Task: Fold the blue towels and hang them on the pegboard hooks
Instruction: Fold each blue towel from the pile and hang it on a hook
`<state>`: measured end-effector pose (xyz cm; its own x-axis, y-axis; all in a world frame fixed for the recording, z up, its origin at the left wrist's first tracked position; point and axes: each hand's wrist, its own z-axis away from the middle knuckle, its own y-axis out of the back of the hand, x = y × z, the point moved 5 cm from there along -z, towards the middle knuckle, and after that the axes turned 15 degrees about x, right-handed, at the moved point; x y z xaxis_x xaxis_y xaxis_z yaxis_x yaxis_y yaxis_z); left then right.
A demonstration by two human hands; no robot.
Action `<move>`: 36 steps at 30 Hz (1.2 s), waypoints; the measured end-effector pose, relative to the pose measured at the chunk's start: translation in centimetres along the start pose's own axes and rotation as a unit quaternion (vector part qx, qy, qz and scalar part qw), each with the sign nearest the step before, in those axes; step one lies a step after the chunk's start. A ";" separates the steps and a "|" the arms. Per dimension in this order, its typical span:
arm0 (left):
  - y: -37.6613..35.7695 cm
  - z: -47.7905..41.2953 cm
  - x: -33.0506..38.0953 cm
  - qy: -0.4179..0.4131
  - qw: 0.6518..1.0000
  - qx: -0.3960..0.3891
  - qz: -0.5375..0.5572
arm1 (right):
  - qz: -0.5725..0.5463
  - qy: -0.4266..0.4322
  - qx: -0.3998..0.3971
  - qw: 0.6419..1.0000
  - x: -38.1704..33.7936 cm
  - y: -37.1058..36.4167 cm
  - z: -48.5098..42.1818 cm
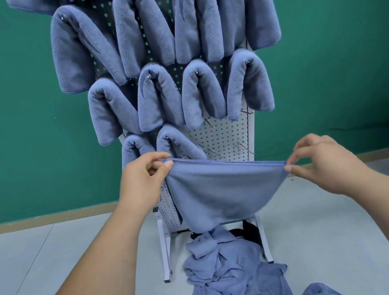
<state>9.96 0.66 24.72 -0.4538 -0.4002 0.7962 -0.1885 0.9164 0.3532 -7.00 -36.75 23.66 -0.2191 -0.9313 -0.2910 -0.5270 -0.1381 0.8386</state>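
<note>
On the pegboard (pixel 225 137), about ten folded towels (pixel 144 32) hang; bottom hooks (pixel 241 145) bare. Left hand (pixel 142 178) and right hand (pixel 322 155) fingers pinch a halved towel (pixel 221 194); pile (pixel 228 269) remains on floor.

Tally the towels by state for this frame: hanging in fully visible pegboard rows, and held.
Hanging towels, three full rows: 10
Held towel, pinched by left hand and right hand: 1
Total: 11
Cut-off top row and floor pile uncounted.
</note>
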 end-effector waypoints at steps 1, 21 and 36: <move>-0.2 0.1 0.2 -0.014 1.000 -0.012 -0.013 | 0.023 -0.005 0.012 1.000 0.3 -0.1 0.0; -1.4 0.1 -2.2 -0.021 0.979 -0.072 -0.191 | -0.114 -0.037 0.059 0.991 -1.5 3.0 0.0; -0.9 1.0 -0.7 0.071 0.986 -0.148 0.033 | -0.169 -0.121 0.042 0.977 0.3 1.5 0.1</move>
<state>9.60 0.11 23.35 -0.3270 -0.3566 0.8751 0.1090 0.9056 0.4098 -8.01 -37.23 24.80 -0.2039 -0.7288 -0.6536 -0.6658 -0.3862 0.6384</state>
